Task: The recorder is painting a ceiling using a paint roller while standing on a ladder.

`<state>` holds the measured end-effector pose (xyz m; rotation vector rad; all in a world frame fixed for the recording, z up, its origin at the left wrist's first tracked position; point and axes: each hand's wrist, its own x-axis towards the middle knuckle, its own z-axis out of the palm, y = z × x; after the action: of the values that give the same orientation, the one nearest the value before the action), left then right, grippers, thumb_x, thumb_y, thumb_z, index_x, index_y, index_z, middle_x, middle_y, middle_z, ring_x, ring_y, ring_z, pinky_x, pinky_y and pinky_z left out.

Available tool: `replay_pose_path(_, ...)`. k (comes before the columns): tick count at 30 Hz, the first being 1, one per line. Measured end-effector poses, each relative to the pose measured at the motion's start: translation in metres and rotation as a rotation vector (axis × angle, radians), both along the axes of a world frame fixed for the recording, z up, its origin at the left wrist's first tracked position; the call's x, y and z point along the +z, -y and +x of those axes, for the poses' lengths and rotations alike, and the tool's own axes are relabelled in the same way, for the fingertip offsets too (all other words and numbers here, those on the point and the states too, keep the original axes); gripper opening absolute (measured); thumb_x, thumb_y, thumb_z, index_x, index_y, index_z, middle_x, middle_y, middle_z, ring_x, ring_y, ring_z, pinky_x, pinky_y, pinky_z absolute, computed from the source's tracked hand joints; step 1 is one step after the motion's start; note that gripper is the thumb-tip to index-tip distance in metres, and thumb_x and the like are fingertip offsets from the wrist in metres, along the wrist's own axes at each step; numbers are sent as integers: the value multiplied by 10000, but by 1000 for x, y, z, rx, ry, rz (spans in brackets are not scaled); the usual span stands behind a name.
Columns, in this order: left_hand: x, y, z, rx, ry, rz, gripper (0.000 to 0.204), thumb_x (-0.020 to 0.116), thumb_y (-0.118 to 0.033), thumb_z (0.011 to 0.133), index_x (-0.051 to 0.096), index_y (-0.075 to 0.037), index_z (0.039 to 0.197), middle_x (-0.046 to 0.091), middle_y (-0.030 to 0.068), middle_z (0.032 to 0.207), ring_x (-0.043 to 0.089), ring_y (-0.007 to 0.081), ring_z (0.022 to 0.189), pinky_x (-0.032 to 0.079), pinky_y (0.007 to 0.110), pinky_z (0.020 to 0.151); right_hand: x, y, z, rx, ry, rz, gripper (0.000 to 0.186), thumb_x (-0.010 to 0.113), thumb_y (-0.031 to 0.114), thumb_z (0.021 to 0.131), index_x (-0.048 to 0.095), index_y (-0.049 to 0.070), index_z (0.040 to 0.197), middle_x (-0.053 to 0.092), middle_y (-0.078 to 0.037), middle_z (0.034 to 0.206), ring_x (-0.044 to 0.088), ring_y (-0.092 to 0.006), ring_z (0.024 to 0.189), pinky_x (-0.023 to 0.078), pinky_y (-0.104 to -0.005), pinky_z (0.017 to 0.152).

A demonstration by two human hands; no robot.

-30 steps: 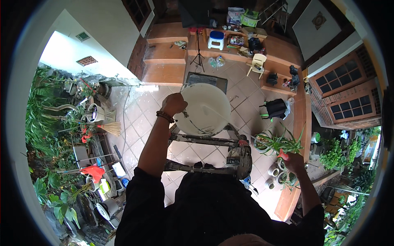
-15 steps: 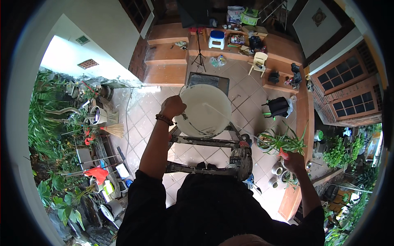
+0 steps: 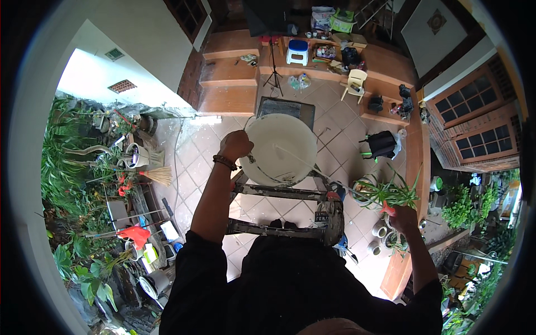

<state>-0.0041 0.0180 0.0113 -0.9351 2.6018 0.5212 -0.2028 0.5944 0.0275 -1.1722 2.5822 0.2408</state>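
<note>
A large white bucket (image 3: 268,131) with pale contents stands at the top of a paint-spattered stepladder (image 3: 279,192), directly ahead of me. My left hand (image 3: 237,145) is closed on the bucket's left rim, near where its handle is fixed; I cannot tell whether it grips the rim or the handle. Off to the right, my right hand (image 3: 403,219) is wrapped round the red grip of a long thin rod (image 3: 341,185). The rod slants leftward over the ladder and its far end lies inside the bucket. What is on that end cannot be made out.
Potted plants (image 3: 391,192) stand beside my right hand. Farther off are a black bag (image 3: 381,146), a cream chair (image 3: 355,84), a blue-topped stool (image 3: 297,51) and a tripod (image 3: 273,72). A broom (image 3: 157,175) and garden plants (image 3: 72,145) line the left; brick-coloured steps (image 3: 229,75) rise ahead.
The rod's end inside the bucket has shifted slightly toward me. Both hands keep their holds, and the whole view has moved only a little.
</note>
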Motion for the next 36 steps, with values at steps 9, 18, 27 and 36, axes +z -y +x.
replay_pose_path(9,-3,1,-1,34,-44,33,338,549,-238,695,676,30,859,666,247,886,654,382,863,521,434,808,4,2,14,-96,118,-27,139,629,233,741,634,96,725,643,-132,699,647,-329,682,507,-452,616)
replay_pose_path(18,4,4,-1,25,-1,64,344,546,-255,702,672,35,838,663,250,856,656,376,841,518,443,793,13,-2,25,-154,337,-100,228,636,304,764,648,77,747,641,-151,716,634,-353,703,490,-443,635)
replay_pose_path(27,4,8,-2,-19,-36,46,323,568,-268,704,679,30,762,655,251,777,662,375,753,530,445,742,31,-1,36,-371,615,-20,317,699,307,735,634,2,789,635,-166,713,635,-328,692,488,-407,643)
replay_pose_path(36,10,9,0,-70,-20,58,302,559,-259,722,659,26,722,650,233,760,653,368,746,529,443,728,30,-6,52,-475,666,-11,358,685,367,747,633,21,821,627,-153,672,627,-306,632,487,-396,602)
